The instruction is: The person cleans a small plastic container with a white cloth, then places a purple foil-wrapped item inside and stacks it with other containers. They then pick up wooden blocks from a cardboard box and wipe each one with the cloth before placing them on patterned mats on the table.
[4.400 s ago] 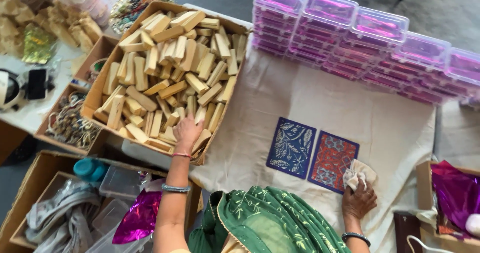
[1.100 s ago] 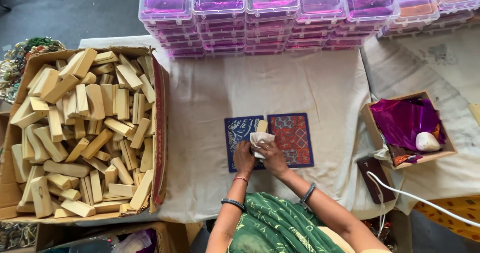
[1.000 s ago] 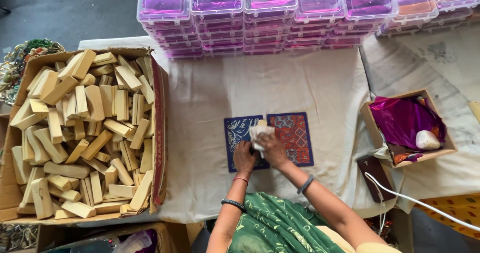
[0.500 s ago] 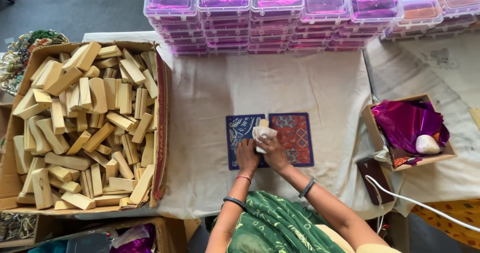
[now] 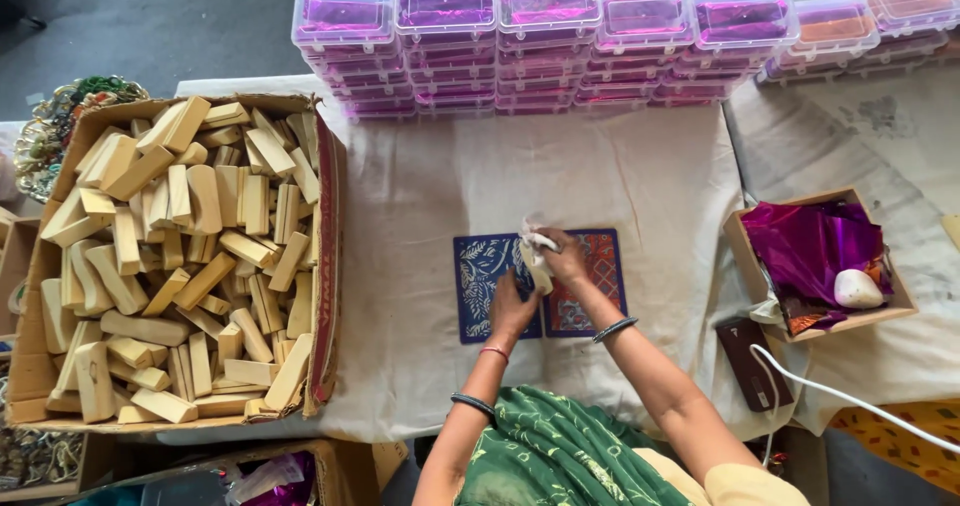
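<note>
On the white cloth (image 5: 420, 226) in the head view, my left hand (image 5: 512, 309) gripped a small wooden block (image 5: 536, 266) over the blue mat (image 5: 488, 284), while my right hand (image 5: 565, 261) clasped a white rag (image 5: 535, 238) against the block's top. The red mat (image 5: 590, 284) lay just beside. Bare cloth stretched toward the cardboard box of blocks (image 5: 180, 261) and the stacked plastic boxes (image 5: 545, 36). My fingers hid most of the block.

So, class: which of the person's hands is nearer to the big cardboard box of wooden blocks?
Left. The left hand lies on the blue mat, nearer the cardboard box; the right hand sits farther away.
</note>
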